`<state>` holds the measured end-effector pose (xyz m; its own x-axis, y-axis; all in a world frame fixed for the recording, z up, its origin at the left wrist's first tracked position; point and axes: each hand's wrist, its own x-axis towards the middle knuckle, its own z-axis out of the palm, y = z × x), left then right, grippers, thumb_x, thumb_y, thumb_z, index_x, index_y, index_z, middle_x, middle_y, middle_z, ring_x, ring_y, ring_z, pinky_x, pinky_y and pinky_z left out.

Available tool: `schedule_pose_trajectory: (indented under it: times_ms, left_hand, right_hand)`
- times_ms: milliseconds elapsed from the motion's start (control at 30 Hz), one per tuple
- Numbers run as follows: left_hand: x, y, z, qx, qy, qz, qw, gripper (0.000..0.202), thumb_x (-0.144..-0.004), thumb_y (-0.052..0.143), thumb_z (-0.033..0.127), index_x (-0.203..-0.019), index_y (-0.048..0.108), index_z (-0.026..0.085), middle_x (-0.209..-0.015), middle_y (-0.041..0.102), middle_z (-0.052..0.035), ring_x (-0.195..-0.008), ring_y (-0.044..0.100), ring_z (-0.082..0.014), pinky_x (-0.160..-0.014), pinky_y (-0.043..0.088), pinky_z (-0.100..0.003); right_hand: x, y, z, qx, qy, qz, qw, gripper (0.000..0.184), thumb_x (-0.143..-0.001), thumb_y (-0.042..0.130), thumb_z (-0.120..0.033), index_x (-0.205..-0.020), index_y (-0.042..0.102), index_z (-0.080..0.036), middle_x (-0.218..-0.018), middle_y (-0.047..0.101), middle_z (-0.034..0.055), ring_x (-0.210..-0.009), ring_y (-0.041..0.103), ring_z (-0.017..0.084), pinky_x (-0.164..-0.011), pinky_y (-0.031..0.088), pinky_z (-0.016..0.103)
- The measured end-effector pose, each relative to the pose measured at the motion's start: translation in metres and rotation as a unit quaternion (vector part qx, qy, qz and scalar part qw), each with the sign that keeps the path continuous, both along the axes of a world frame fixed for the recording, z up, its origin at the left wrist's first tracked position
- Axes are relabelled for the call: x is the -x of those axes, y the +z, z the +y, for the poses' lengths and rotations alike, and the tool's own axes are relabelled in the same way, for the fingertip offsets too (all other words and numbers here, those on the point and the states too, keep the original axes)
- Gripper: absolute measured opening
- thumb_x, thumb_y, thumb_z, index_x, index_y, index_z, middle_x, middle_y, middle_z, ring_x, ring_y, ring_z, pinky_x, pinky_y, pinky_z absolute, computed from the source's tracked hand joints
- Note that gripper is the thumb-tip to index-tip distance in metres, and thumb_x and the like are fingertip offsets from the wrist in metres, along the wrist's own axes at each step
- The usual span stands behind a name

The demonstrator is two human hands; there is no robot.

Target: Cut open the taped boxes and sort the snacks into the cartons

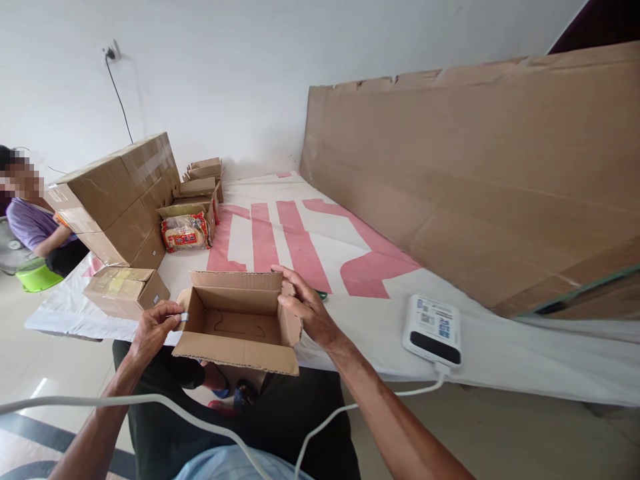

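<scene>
**— What are your hands on?**
— Both are on the open box [240,327]. My right hand [307,307] is closed over its right wall at the back corner. My left hand [153,327] pinches the left flap between thumb and fingers. A small pale bit shows at the fingertips, too small to tell what it is.

**— Where's the box?**
— At the near edge of the table [380,320], flaps spread, with the front flap hanging over towards my lap.

**— And around it?**
— A taped carton [125,290] lies just beside my left hand, with a stack [117,197] of bigger ones behind it. Next to those is a snack pack [185,232]. A white charger [433,330] lies well apart on my right. A cardboard sheet [475,180] leans along the wall. A person [30,220] sits at the far left.
</scene>
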<state>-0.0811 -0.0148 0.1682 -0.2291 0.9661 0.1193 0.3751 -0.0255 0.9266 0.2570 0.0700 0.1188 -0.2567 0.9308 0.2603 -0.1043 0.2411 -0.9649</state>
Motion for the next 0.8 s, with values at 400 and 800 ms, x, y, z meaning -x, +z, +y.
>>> schedule_pose_trajectory:
  times_ms: [400, 800]
  left_hand:
    - [0.0013, 0.0039, -0.0093, 0.004, 0.015, -0.006, 1.000, 0.037, -0.073, 0.089, 0.051, -0.094, 0.085, 0.021, -0.113, 0.079, -0.0105, -0.090, 0.071, -0.0242, -0.077, 0.060, -0.037]
    - [-0.0002, 0.0053, -0.0093, 0.054, 0.034, -0.026, 0.998, 0.045, -0.068, 0.090, 0.055, -0.092, 0.078, 0.019, -0.079, 0.074, -0.0030, -0.072, 0.067, -0.0193, -0.068, 0.048, -0.030]
  right_hand:
    - [0.0005, -0.0064, 0.0010, 0.008, 0.009, 0.010, 1.000, 0.063, -0.088, 0.065, -0.044, -0.149, 0.062, -0.032, -0.156, 0.062, 0.0046, -0.143, 0.056, 0.032, -0.121, 0.045, 0.048]
    - [0.0010, -0.0044, -0.0008, 0.016, 0.008, 0.015, 1.000, 0.065, -0.087, 0.065, -0.045, -0.151, 0.061, -0.032, -0.158, 0.061, 0.0047, -0.145, 0.055, 0.033, -0.123, 0.043, 0.050]
